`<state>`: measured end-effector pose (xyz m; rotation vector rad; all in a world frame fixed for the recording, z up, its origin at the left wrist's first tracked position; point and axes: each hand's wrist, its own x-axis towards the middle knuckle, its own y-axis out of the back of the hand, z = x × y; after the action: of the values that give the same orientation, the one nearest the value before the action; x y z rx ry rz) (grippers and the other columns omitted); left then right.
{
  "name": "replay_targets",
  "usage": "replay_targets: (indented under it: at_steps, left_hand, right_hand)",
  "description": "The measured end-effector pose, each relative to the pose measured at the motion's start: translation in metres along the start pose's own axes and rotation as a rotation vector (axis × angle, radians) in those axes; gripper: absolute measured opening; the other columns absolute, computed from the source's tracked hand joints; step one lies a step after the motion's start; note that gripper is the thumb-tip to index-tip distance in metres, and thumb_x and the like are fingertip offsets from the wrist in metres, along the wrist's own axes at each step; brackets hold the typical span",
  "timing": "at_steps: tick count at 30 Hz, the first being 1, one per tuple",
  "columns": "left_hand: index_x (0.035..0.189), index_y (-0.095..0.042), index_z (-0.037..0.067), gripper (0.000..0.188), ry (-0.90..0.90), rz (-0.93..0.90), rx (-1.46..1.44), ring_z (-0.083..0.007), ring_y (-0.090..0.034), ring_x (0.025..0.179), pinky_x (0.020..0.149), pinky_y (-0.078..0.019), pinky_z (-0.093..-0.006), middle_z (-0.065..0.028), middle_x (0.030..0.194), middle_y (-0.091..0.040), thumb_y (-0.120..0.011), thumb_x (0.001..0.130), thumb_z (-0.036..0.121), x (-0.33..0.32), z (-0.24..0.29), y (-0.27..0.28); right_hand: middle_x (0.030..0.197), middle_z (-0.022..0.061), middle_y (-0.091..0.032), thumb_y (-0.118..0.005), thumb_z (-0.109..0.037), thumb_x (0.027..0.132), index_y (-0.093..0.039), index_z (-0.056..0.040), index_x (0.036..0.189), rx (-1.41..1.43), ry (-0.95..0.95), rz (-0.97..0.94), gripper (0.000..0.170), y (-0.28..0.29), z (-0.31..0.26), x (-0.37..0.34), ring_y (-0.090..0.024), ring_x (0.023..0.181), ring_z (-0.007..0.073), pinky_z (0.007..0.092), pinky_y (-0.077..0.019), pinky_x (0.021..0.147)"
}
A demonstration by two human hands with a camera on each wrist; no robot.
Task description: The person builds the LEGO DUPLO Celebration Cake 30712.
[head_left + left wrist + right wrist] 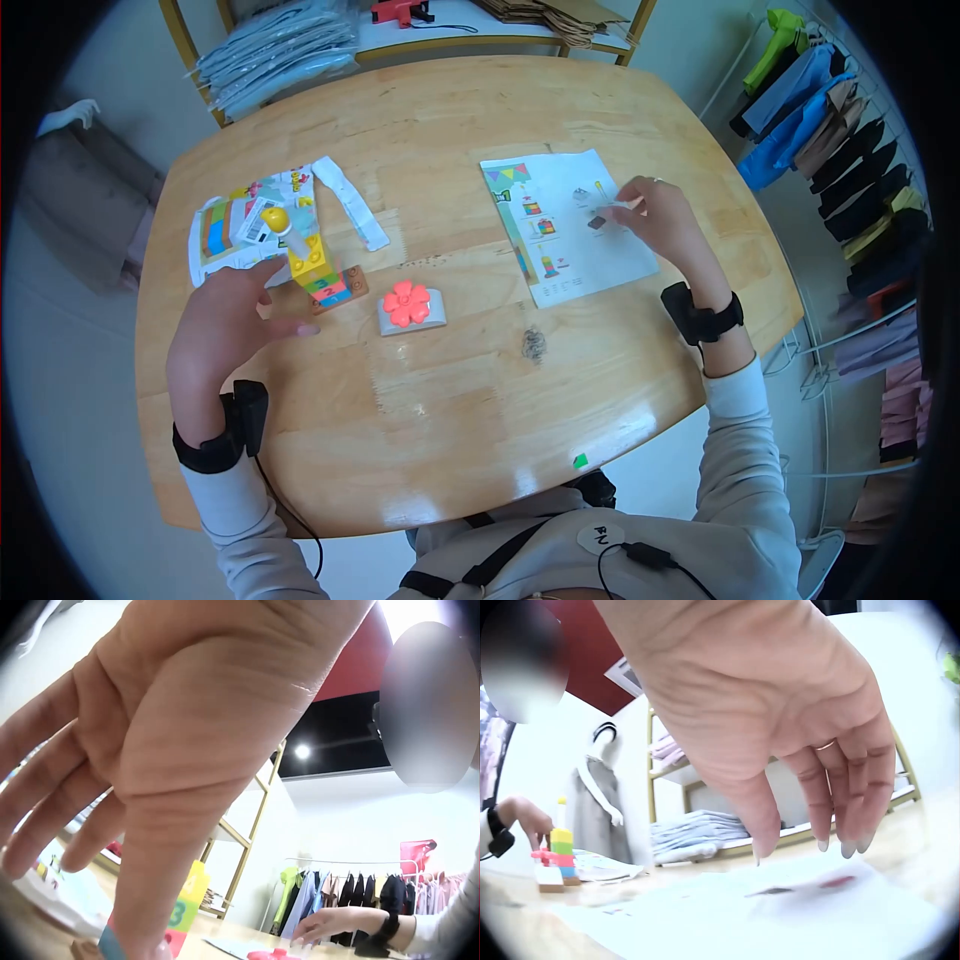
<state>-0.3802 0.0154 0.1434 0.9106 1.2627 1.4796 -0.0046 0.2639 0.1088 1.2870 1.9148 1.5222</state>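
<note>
My left hand (pixel 222 325) is beside a tower of numbered toy building blocks (pixel 316 262), its fingers spread and straight. The tower has yellow, green, pink and blue blocks on a brown base (pixel 355 279), topped by a white post with a yellow tip (pixel 275 219). In the left wrist view the thumb overlaps the tower, and the numbered side (pixel 180 915) shows past it. My right hand (pixel 660 225) hovers at the right part of a printed instruction sheet (pixel 590 265), thumb and relaxed fingers apart. A pink flower piece (pixel 407 304) sits on a white block (pixel 432 318) right of the tower.
A printed plastic bag (pixel 215 262) lies behind the left hand, with a torn strip (pixel 350 203) beside it. A small green piece (pixel 580 461) is near the table's front edge. Behind the table (pixel 470 400) stands a shelf with bagged clothes (pixel 275 55); clothes (pixel 850 150) hang at right.
</note>
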Motion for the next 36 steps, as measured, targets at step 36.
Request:
replay_targets:
  at_steps: [36]
  left_hand:
    - [0.104, -0.064, 0.001, 0.036, -0.063, -0.222, -0.351, -0.0115, -0.059, 0.075, 0.065, -0.0474, -0.0273, -0.0071, 0.089, -0.068, -0.078, 0.075, 0.017, 0.021, 0.001, -0.018]
  right_hand:
    - [0.072, 0.012, -0.063, -0.075, -0.022, 0.077, -0.058, -0.0007, 0.076, 0.005, -0.296, -0.141, 0.027, 0.019, 0.048, -0.007, -0.062, 0.064, 0.0224, 0.0311, -0.0479, 0.059]
